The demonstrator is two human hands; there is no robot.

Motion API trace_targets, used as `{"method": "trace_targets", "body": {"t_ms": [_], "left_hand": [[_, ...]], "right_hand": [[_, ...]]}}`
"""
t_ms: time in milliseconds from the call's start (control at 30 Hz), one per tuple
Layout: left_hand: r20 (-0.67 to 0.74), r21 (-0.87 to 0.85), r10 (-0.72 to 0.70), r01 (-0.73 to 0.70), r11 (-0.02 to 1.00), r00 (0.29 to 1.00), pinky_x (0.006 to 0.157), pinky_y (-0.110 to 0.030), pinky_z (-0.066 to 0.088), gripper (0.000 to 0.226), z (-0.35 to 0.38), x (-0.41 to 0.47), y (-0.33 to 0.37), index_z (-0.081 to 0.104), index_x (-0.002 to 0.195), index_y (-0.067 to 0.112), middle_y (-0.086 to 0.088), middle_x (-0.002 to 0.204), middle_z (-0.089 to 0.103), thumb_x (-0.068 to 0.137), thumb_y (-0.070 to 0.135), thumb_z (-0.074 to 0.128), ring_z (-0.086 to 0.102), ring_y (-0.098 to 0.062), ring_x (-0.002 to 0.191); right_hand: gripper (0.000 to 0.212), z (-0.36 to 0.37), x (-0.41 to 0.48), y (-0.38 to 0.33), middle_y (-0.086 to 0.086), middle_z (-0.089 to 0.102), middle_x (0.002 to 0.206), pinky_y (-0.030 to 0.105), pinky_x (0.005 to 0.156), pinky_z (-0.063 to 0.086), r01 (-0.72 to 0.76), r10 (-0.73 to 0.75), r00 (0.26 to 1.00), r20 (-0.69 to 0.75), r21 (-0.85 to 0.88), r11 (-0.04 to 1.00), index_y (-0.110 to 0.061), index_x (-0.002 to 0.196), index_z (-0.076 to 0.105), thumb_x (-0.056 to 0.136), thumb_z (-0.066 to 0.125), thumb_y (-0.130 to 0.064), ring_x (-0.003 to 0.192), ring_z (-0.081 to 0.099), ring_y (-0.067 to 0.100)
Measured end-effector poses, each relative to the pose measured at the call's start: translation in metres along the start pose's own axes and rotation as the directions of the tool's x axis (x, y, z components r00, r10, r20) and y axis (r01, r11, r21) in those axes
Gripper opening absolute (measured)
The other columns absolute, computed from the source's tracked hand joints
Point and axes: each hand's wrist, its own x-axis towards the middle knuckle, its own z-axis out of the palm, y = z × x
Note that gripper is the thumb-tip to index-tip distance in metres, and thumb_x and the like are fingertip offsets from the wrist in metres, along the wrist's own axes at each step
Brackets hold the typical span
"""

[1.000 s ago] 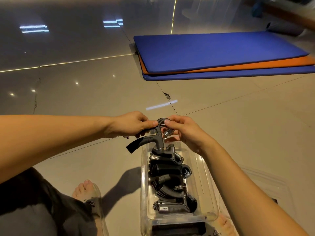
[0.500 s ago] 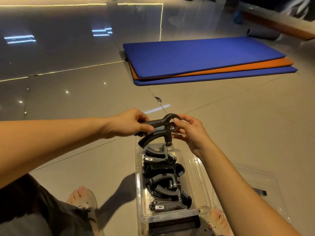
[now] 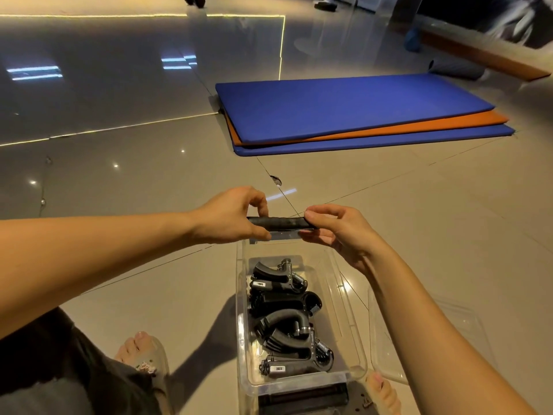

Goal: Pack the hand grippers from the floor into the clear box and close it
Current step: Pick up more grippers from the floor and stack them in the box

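A black hand gripper (image 3: 279,223) hangs level above the far end of the clear box (image 3: 243,298), seen edge-on as a dark bar. My left hand (image 3: 230,215) pinches its left end and my right hand (image 3: 332,226) pinches its right end. Several more black hand grippers (image 3: 287,317) lie stacked inside the open box on the floor between my feet. The box's clear lid (image 3: 457,327) lies flat on the floor to the right, partly hidden by my right forearm.
A stack of blue and orange mats (image 3: 359,112) lies on the glossy tiled floor ahead to the right. A rolled grey mat (image 3: 454,70) and a low bench sit further back. My sandalled feet (image 3: 146,357) flank the box.
Both hands turned the held gripper from upright to lying flat and level, and lifted it slightly above the box's far end. The camera tilted up a little.
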Motion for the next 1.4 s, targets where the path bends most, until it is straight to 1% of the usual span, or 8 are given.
{"method": "trace_targets", "body": {"t_ms": [133, 300, 433, 600, 800, 967, 1100, 1400], "left_hand": [[0.181, -0.142, -0.081, 0.107, 0.984, 0.98, 0.079, -0.032, 0.058, 0.062, -0.001, -0.001, -0.004, 0.05, 0.109, 0.029, 0.001, 0.104, 0.068, 0.065, 0.044, 0.092, 0.068, -0.017, 0.093], [0.116, 0.157, 0.042, -0.06, 0.986, 0.992, 0.075, -0.026, 0.054, 0.06, 0.003, -0.002, -0.006, 0.059, 0.108, 0.029, 0.011, 0.097, 0.063, 0.064, 0.058, 0.088, 0.061, -0.009, 0.088], [0.066, 0.316, 0.192, -0.203, 0.927, 0.979, 0.081, -0.028, 0.052, 0.064, 0.008, -0.003, -0.007, 0.057, 0.112, 0.029, 0.014, 0.103, 0.058, 0.064, 0.059, 0.086, 0.055, -0.007, 0.094], [0.102, 0.429, 0.319, -0.331, 0.84, 0.942, 0.086, -0.03, 0.049, 0.063, 0.018, -0.004, -0.013, 0.055, 0.112, 0.028, 0.011, 0.103, 0.056, 0.066, 0.064, 0.079, 0.051, -0.009, 0.095], [0.121, 0.47, 0.295, -0.316, 0.824, 0.948, 0.095, -0.035, 0.047, 0.071, 0.039, 0.002, -0.024, 0.053, 0.123, 0.026, 0.008, 0.114, 0.055, 0.069, 0.064, 0.079, 0.049, -0.01, 0.103], [0.135, 0.51, 0.021, -0.088, 0.856, 0.991, 0.115, -0.039, 0.032, 0.119, 0.046, 0.002, -0.063, 0.025, 0.156, 0.021, -0.001, 0.156, 0.038, 0.064, 0.077, 0.075, 0.036, -0.022, 0.14], [0.22, 0.514, -0.147, 0.013, 0.858, 0.964, 0.121, -0.041, 0.019, 0.135, 0.052, -0.01, -0.096, 0.011, 0.161, 0.022, -0.001, 0.167, 0.021, 0.057, 0.093, 0.061, 0.021, -0.024, 0.15], [0.274, 0.49, -0.06, -0.086, 0.867, 0.96, 0.123, -0.041, -0.005, 0.135, 0.096, -0.016, -0.123, 0.003, 0.162, 0.022, 0.003, 0.17, 0.0, 0.06, 0.101, 0.042, 0.001, -0.018, 0.155]], "right_hand": [[0.053, -0.011, -0.001, 0.004, 0.021, 0.074, 0.11, 0.038, 0.085, 0.061, 0.171, -0.162, 0.983, 0.082, -0.116, 0.978, -0.004, 0.124, 0.064, 0.075, 0.08, -0.014, 0.099, 0.073, 0.036], [0.054, -0.014, -0.001, 0.005, 0.009, 0.07, 0.121, 0.033, 0.093, 0.058, 0.246, -0.194, 0.965, 0.175, -0.365, 0.898, -0.016, 0.13, 0.065, 0.079, 0.081, -0.007, 0.107, 0.07, 0.021], [0.088, -0.005, 0.002, 0.002, 0.0, 0.056, 0.135, 0.041, 0.09, 0.059, 0.276, -0.136, 0.957, 0.257, -0.651, 0.708, -0.027, 0.149, 0.047, 0.072, 0.09, -0.023, 0.109, 0.065, 0.023], [0.12, 0.009, 0.009, 0.015, 0.004, 0.037, 0.159, 0.033, 0.112, 0.038, 0.307, -0.093, 0.951, 0.295, -0.86, 0.407, -0.018, 0.159, 0.021, 0.066, 0.091, -0.045, 0.139, 0.044, 0.023], [0.083, 0.003, 0.025, 0.031, -0.001, 0.061, 0.119, 0.044, 0.088, 0.055, 0.314, -0.098, 0.949, 0.298, -0.896, 0.315, -0.018, 0.133, 0.049, 0.063, 0.089, -0.041, 0.103, 0.06, 0.019], [0.089, -0.022, 0.04, 0.068, -0.004, 0.059, 0.126, 0.039, 0.097, 0.052, 0.252, -0.056, 0.967, 0.247, -0.923, 0.29, -0.019, 0.138, 0.048, 0.062, 0.089, -0.04, 0.119, 0.054, 0.021], [0.076, -0.025, 0.059, 0.109, 0.001, 0.064, 0.118, 0.037, 0.087, 0.053, 0.19, 0.02, 0.98, 0.2, -0.953, 0.237, -0.02, 0.123, 0.052, 0.063, 0.091, -0.044, 0.105, 0.061, 0.022], [0.082, -0.016, 0.1, 0.137, 0.006, 0.063, 0.122, 0.04, 0.088, 0.053, 0.147, 0.076, 0.983, 0.165, -0.968, 0.205, -0.015, 0.128, 0.049, 0.063, 0.094, -0.038, 0.108, 0.061, 0.027]]}}
